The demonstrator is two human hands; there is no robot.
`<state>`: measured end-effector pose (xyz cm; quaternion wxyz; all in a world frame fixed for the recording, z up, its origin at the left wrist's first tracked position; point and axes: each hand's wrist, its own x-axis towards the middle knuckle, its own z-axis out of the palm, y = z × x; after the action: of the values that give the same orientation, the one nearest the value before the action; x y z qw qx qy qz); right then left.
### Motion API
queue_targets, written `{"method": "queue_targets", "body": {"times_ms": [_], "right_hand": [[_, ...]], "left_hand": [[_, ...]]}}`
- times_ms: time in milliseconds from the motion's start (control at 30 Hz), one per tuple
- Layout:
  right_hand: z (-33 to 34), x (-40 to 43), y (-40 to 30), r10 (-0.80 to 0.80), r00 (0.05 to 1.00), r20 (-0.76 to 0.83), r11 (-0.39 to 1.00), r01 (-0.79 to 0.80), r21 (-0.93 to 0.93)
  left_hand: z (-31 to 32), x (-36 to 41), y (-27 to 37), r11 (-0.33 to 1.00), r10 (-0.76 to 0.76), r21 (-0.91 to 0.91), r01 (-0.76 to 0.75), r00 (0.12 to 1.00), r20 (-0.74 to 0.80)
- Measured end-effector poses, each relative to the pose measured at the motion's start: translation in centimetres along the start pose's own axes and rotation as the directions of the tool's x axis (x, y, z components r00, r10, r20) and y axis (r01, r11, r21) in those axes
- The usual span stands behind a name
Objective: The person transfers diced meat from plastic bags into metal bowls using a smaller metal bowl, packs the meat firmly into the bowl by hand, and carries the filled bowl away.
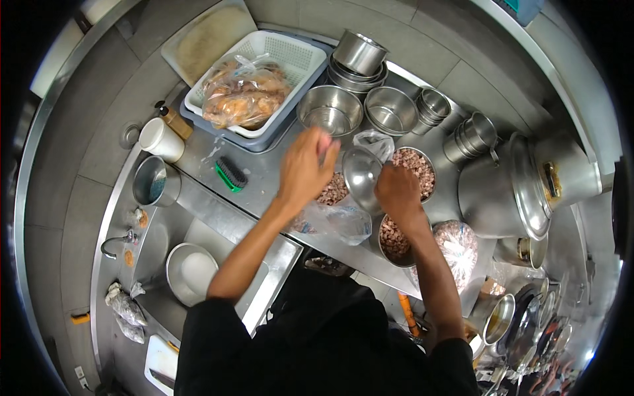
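My right hand is closed at the edge of a shallow round steel bowl or lid, which is tilted over the counter. My left hand, a little blurred, hovers to its left with thumb and fingers apart, and I see nothing in it. Diced meat shows between my hands, above a clear plastic bag. Beyond my right hand, a steel pot of diced meat stands on the counter. Another pot of diced meat is partly hidden under my right forearm.
A filled plastic bag lies right of my forearm. Steel pots and a large lidded stockpot line the back and right. At left are a white basket with bagged poultry, a green brush and a sink with a basin.
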<state>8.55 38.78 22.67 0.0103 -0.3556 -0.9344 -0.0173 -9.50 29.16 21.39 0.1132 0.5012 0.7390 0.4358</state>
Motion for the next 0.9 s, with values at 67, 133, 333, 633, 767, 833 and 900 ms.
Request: {"method": "queue_targets", "body": {"times_ms": [67, 133, 333, 633, 767, 833, 900], "right_hand": [[2.0, 1.7, -0.2, -0.044, 0.999, 0.025, 0.999, 0.045, -0.016], [4.1, 2.3, -1.0, -0.169, 0.986, 0.01, 0.985, 0.169, -0.031], [7.9, 3.0, -4.4, -0.397, 0.902, -0.172, 0.918, 0.389, -0.077], [11.8, 1.7, -1.8, -0.086, 0.996, -0.01, 0.996, 0.086, -0.02], [12.6, 3.0, -1.6, 0.062, 0.998, -0.003, 0.915, -0.056, 0.398], [13.2, 1.6, -1.8, 0.08, 0.996, 0.033, 0.889, -0.086, 0.449], [13.3, 0.7, -2.2, 0.088, 0.994, 0.066, 0.86, -0.109, 0.498]], "left_hand": [[1.2, -5.4, -0.4, 0.982, -0.066, 0.159, 0.097, 0.979, -0.191], [3.2, -9.0, -3.2, 0.905, -0.359, 0.17, 0.39, 0.915, -0.185], [10.6, -13.6, -12.8, 0.726, -0.506, -0.359, 0.586, 0.809, 0.297], [-0.8, -8.2, -10.4, 0.057, -0.538, -0.97, 0.237, 0.826, 0.17], [2.5, -9.8, -14.5, 0.309, -0.597, -0.944, 0.116, 0.796, -0.097], [6.0, -12.6, -17.4, 0.669, -0.592, -0.726, 0.16, 0.705, -0.391], [9.4, -14.9, -19.8, 0.762, -0.529, -0.601, 0.241, 0.768, -0.362]]}}
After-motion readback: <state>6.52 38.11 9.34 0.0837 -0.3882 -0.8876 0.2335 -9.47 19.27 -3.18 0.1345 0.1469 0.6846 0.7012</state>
